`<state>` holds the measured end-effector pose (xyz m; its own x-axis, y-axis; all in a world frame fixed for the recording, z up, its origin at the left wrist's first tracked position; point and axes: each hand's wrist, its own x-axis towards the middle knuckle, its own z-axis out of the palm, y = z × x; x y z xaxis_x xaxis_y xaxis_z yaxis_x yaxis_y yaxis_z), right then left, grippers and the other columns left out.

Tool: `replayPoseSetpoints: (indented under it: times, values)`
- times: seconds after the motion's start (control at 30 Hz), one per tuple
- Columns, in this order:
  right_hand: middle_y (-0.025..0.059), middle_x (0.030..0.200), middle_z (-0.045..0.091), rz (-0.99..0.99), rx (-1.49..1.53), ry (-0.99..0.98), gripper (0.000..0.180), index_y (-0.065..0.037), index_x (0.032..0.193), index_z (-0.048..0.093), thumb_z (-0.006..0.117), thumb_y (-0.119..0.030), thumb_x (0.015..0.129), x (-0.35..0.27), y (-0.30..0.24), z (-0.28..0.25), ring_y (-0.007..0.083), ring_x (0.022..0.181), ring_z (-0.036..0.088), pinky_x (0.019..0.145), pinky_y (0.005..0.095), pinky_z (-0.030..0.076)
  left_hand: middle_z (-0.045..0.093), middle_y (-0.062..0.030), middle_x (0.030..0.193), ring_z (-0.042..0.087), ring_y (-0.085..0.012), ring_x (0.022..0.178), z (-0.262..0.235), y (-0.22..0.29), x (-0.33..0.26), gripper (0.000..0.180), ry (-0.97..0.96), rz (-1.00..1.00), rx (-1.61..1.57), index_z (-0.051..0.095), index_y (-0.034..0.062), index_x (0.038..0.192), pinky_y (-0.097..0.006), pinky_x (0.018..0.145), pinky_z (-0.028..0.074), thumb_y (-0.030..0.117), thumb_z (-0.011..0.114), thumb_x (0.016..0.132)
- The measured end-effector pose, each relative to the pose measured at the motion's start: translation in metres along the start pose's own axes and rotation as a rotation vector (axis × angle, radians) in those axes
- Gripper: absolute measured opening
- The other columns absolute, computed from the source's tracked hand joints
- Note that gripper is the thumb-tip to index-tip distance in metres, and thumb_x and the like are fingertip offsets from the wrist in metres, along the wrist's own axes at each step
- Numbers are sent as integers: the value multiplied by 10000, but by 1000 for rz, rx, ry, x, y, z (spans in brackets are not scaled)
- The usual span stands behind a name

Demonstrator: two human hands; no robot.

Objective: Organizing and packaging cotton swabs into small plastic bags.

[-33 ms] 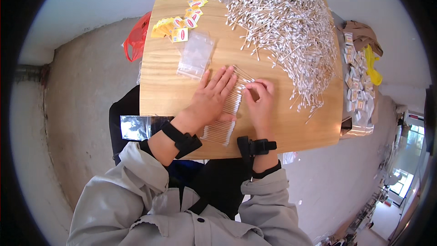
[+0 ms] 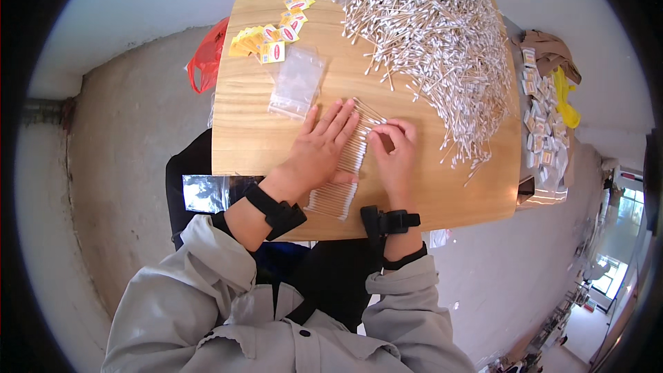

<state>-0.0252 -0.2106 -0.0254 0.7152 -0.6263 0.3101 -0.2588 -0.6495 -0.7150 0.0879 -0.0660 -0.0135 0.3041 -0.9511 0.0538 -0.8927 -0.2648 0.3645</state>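
Note:
A long row of wooden cotton swabs lies side by side on the wooden table, white tips along its right edge. My left hand rests flat across this row with fingers stretched out, hiding its middle. At the row's far right end, my right hand has its thumb and forefinger pinched at the tip of a swab. A few swabs there fan out at a slant. Beyond my right hand spreads a big loose heap of cotton swabs.
Clear zip bags lie beyond my left hand, near yellow-and-white cards in a curved line. A red plastic bag hangs at the table's left edge. Right of the table are many small packets and a yellow bag.

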Motion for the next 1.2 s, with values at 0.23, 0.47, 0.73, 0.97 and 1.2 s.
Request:
replayPoseSetpoints:
  times: [0.23, 0.47, 0.73, 0.97, 1.2]
  values:
    - [115, 998, 573, 230, 119, 14, 158, -48, 916, 649, 713, -44, 771, 4, -8, -2, 264, 936, 586, 809, 343, 491, 199, -161, 1557, 177, -315, 1446, 3, 1, 1, 1158, -33, -13, -1, 223, 2, 1478, -499, 1156, 142, 652, 690, 642]
    - [116, 1058, 569, 120, 83, 46, 198, -43, 940, 644, 723, -38, 759, -3, 4, 0, 270, 994, 574, 835, 355, 486, 199, -156, 1557, 176, -303, 1448, 2, -2, -1, 1156, -9, 9, -9, 237, 11, 1476, -494, 1159, 139, 654, 694, 632]
    - [124, 1085, 551, 91, 68, 46, 150, -45, 894, 646, 721, -35, 764, -6, 9, -1, 272, 1003, 565, 815, 343, 497, 214, -165, 1550, 188, -321, 1441, 1, -1, -1, 1128, 3, 25, 13, 250, 8, 1468, -497, 1154, 160, 624, 700, 638]
    - [110, 1094, 539, 119, 85, 51, 142, -24, 897, 651, 691, 26, 770, -6, 5, -3, 238, 995, 572, 836, 316, 523, 199, -145, 1559, 159, -310, 1451, -1, -2, -1, 1121, -20, 8, 22, 251, 34, 1478, -504, 1160, 128, 640, 697, 646]
    - [109, 1090, 544, 100, 97, 17, 119, -22, 878, 645, 678, 27, 774, -7, 2, -3, 241, 1010, 559, 857, 315, 501, 202, -142, 1558, 180, -316, 1444, -2, 1, -3, 1089, -19, -21, 3, 275, 33, 1467, -509, 1156, 138, 595, 723, 650]
